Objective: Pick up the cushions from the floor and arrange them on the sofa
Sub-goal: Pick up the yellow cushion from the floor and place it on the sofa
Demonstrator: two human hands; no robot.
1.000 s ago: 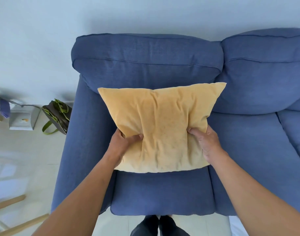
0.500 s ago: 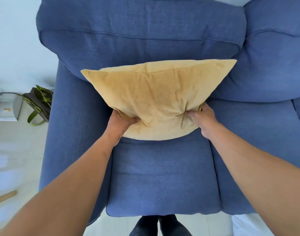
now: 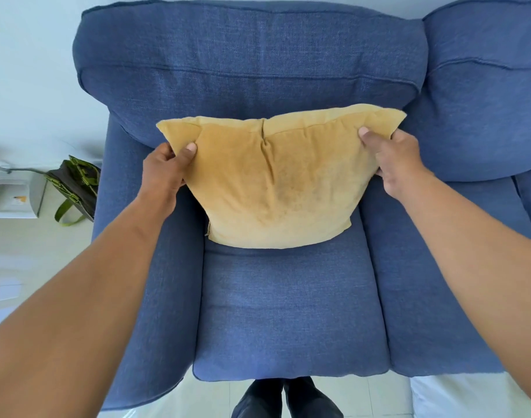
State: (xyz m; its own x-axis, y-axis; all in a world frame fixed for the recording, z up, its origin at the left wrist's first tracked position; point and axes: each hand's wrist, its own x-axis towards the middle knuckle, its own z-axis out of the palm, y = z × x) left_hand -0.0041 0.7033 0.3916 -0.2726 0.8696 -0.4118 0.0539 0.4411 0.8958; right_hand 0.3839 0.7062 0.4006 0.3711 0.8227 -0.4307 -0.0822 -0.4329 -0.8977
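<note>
While propped on the seat of the blue sofa and leaning against the back cushion, the yellow cushion held by its top corners, left hand pinching the left corner, right hand clamped on the right. Likely to flop forward onto the seat if let go too early, given the soft filling, the deep crease down the middle and the narrow bottom edge. Could also end up crooked, from one corner tugged higher than the other.
</note>
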